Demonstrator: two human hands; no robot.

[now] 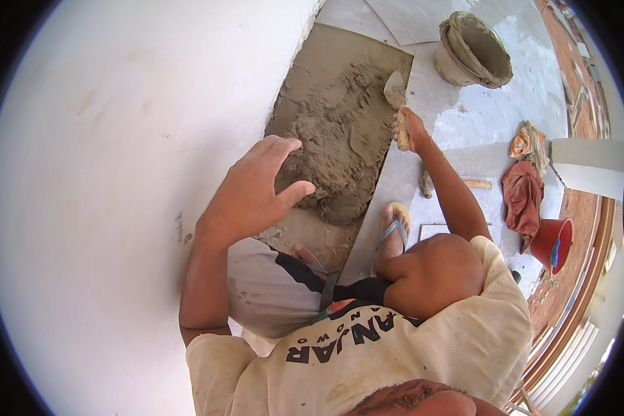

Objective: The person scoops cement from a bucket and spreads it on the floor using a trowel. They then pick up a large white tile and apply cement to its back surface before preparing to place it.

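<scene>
wet mortar is spread between white wall and grey tiles, its long axis leading forward; at its right edge the trowel is gripped by the right hand; the left hand, nearer its close end, is held empty, thumb and fingers apart.

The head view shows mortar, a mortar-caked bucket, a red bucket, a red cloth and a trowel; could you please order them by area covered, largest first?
1. Mortar
2. Mortar-caked bucket
3. Red cloth and red bucket: too alike to rank
4. Trowel in the right hand
</scene>
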